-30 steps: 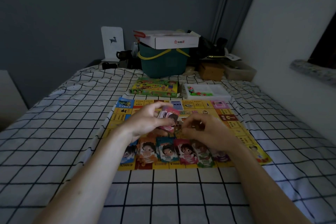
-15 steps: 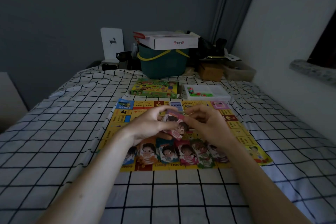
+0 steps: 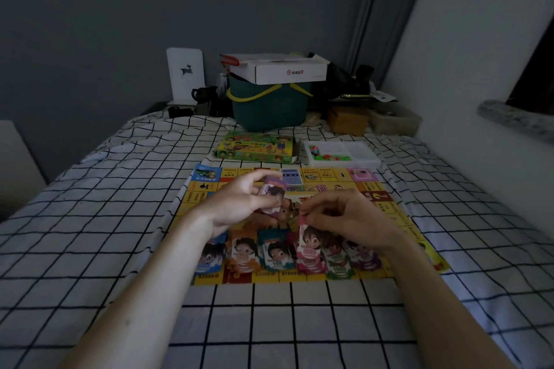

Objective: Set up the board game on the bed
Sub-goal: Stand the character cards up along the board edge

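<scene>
**Cards in both hands over the board**

We looked down a bed (image 3: 90, 249) covered in a white sheet with a black grid, running away from us to a dark wall. At its far end stood a teal bucket (image 3: 269, 111) with a yellow handle, and a white carton (image 3: 287, 72) lay across the top of it.

In the middle of the bed lay the game board (image 3: 389, 207), flat, yellow-bordered, with small printed squares along its edges. Just beyond its far edge sat the green game box (image 3: 256, 148), and to the right of that a white tray (image 3: 353, 156) holding small coloured pieces.

Both of our hands were over the centre of the board. Our left hand (image 3: 236, 204) gripped a small stack of cards (image 3: 272, 193), fingers curled round it, held up off the board. Our right hand (image 3: 350, 216), just right of the left, pinched the top edge of a single pink card (image 3: 308, 244) between thumb and fingertips, the card hanging down toward the board's near side.

Along that near edge lay a row of cards (image 3: 242, 255), side by side and partly overlapping, each printed with a cartoon child's face on a different colour: blue, orange, teal, green, purple. The pink card hung within this row, between the teal and green ones.
</scene>
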